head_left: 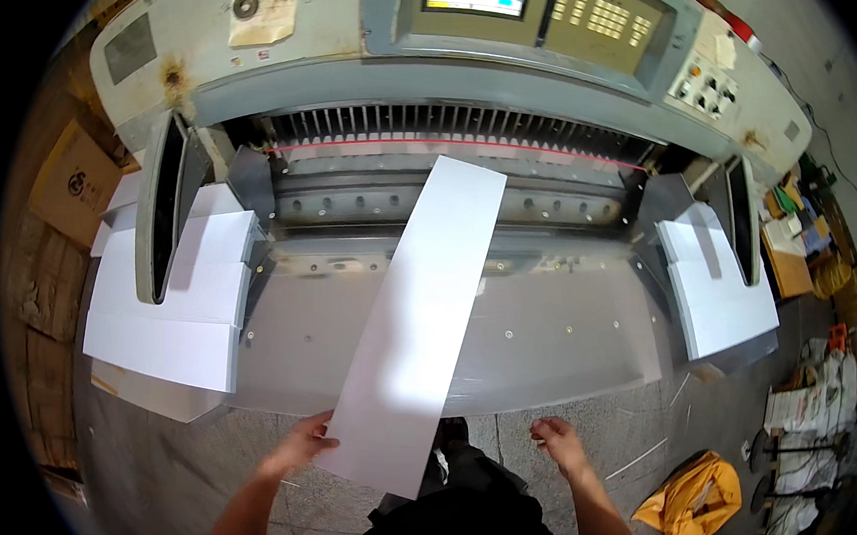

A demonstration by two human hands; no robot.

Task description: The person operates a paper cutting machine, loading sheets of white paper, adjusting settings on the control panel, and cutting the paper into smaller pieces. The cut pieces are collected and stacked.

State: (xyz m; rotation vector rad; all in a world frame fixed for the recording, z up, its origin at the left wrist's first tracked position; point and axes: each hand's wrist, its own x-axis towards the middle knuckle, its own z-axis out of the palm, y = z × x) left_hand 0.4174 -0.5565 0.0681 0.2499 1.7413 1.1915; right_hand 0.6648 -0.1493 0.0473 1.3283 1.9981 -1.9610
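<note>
One long paper strip [414, 326] on the cutter table [563, 337]: left hand [302, 445] fingers pinching its edge, right hand [557, 443] loosely spread, free; I'd square it first.

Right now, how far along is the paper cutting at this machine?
Done, it seems: white cut stacks sit on the left side table and the right one. In hand: the left hand holds the near end of a long white strip reaching toward the red cut line; the right hand is free. Left: this strip looks uncut.
</note>
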